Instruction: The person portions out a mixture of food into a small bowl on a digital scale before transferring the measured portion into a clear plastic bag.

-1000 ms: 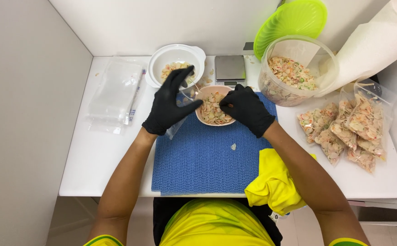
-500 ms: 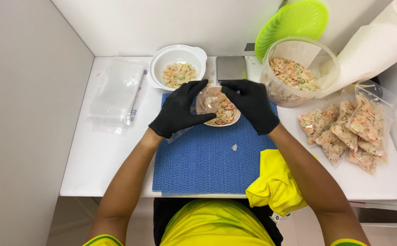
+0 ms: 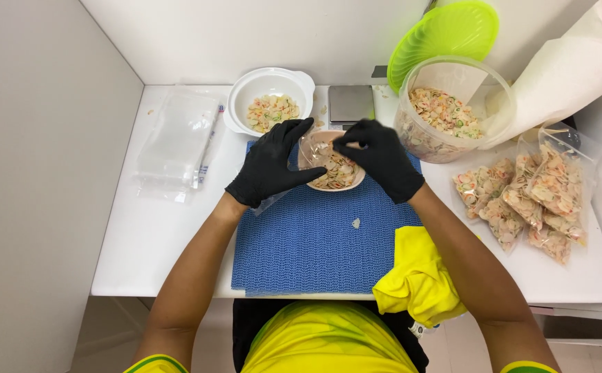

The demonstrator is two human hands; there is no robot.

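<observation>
A: Nearest the person, what is on the bench (image 3: pixel 142 242)?

B: A crumpled yellow cloth (image 3: pixel 418 283) at the front edge, right side, overlapping the corner of a blue ribbed mat (image 3: pixel 308 242). One loose flake (image 3: pixel 356 223) lies on the mat, apart from everything else.

A: Hands?

B: Both in black gloves, at the mat's far edge. Left hand (image 3: pixel 270 166): fingers spread and curled round the left side of a small clear bag (image 3: pixel 311 148), clamped on it; the bag's lower part trails under the palm. Right hand (image 3: pixel 380 157): fingertips pinched together on the bag's upper rim. The bag sits over a small tan bowl (image 3: pixel 335 173) of pale flakes, which rests on the mat between the two hands. Cannot tell whether the bag touches the bowl.

A: Further out?

B: Left, a stack of empty clear bags (image 3: pixel 176 141), well apart from the hands. Right, a pile of filled bags (image 3: pixel 529 200) of the same pink-and-white flakes. Behind the hands, a white bowl (image 3: pixel 268 97) with flakes, a small scale (image 3: pixel 351 103) beside it, then a large clear tub (image 3: pixel 446 110) partly full. A green lid (image 3: pixel 446 34) leans on the wall behind the tub; a paper towel roll (image 3: pixel 570 62) at far right.
</observation>
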